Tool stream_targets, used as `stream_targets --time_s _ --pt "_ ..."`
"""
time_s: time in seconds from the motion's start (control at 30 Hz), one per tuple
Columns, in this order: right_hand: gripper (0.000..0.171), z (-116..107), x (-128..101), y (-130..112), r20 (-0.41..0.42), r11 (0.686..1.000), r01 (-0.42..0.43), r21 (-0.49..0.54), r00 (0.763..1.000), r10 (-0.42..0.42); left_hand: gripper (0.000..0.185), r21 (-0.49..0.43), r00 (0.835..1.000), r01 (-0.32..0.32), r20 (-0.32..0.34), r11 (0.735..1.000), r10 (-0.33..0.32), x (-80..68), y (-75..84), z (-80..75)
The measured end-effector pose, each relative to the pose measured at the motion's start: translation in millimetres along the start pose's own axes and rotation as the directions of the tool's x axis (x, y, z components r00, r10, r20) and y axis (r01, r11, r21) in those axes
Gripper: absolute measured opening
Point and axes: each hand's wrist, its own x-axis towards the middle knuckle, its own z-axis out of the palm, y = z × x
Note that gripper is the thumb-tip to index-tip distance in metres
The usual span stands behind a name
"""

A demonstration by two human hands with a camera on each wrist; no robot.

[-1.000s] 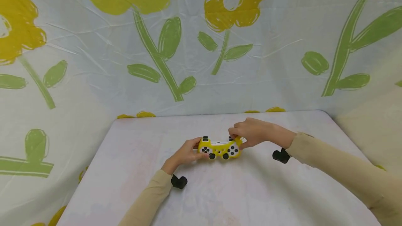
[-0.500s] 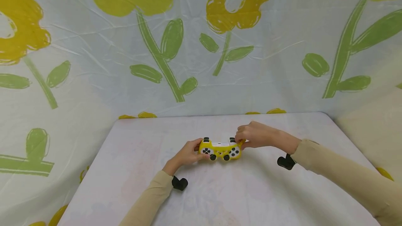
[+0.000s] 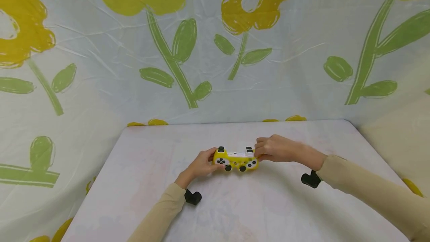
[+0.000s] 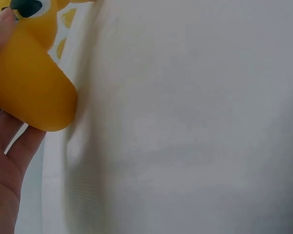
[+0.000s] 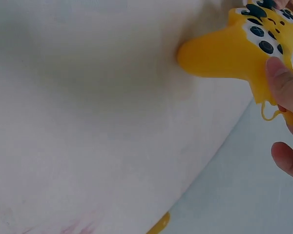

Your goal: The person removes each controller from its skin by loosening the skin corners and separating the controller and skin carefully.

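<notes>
Yellow game controller sits at mid-table, face with its black buttons turned toward the person — long axis running left to right, one grip horn to each hand.

Left hand at the controller's left end: fingers curled about that horn, thumb lying over the front face near the d-pad. The left wrist view confirms it — the yellow horn rests in the palm with fingers beneath it.

Right hand at the controller's right end, touching it. Thumb and forefinger pinch the edge there; the right wrist view shows the thumb tip pressed to the yellow shell just beside the button cluster, with a thin yellow loop or flap of the skin hanging below it. The other fingers are loosely bent.

Both hands equally near; each is in contact with its own end. The controller lies between them, so any pull acts along its length.

Floral sheet hangs behind the controller.
</notes>
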Motion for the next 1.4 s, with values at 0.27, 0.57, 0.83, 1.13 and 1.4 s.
stream_targets --time_s 0.27,0.57,0.83,1.13,1.4 --pt "0.012 15.5 -12.4 -2.4 -0.064 0.998 -0.023 0.062 0.998 0.028 0.05 -0.033 1.0 0.008 0.011 0.999 -0.008 2.8 -2.8 0.1" --pt "0.015 29.1 -17.0 -5.0 -0.18 0.997 0.0 0.076 0.984 0.014 0.049 -0.045 0.999 0.024 0.022 0.999 -0.023 2.7 -1.8 -2.6" --pt "0.018 38.7 -22.0 -7.0 -0.204 0.996 -0.017 0.087 0.978 0.034 0.049 -0.053 1.0 0.007 0.028 0.999 -0.006 3.7 -3.0 -2.9" --pt "0.018 49.9 -29.1 -10.8 -0.251 0.992 -0.041 0.119 0.965 0.07 0.051 -0.102 0.998 0.016 0.054 0.995 -0.011 3.3 1.1 -3.7" --pt "0.019 51.6 -24.2 -21.2 -0.231 0.998 -0.054 -0.009 0.972 0.05 0.052 -0.083 0.998 0.04 0.057 0.996 -0.035 2.4 0.5 -5.2"
